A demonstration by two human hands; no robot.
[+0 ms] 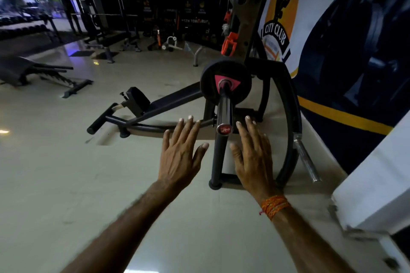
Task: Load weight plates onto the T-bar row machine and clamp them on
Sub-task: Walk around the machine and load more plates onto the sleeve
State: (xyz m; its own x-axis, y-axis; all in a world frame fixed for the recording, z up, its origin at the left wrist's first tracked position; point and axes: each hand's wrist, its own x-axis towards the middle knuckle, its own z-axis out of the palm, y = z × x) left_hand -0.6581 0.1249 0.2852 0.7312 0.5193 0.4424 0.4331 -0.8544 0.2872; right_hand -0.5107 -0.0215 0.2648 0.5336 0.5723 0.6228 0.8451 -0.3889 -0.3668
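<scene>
The T-bar row machine lies on the floor ahead, its loading sleeve pointing toward me with a red end cap. A black weight plate with a pink triangle mark sits far down the sleeve. My left hand is spread flat with fingers apart, just left of the sleeve's end, holding nothing. My right hand, with an orange thread band on the wrist, is spread the same way just right of it. Neither hand touches the sleeve. Orange clamps hang on a rack behind the plate.
A painted wall runs close along the right. A chrome peg sticks out low beside the machine's curved frame. A flat bench stands at the left, dumbbell racks and other machines farther back. Pale tiled floor spreads left of me.
</scene>
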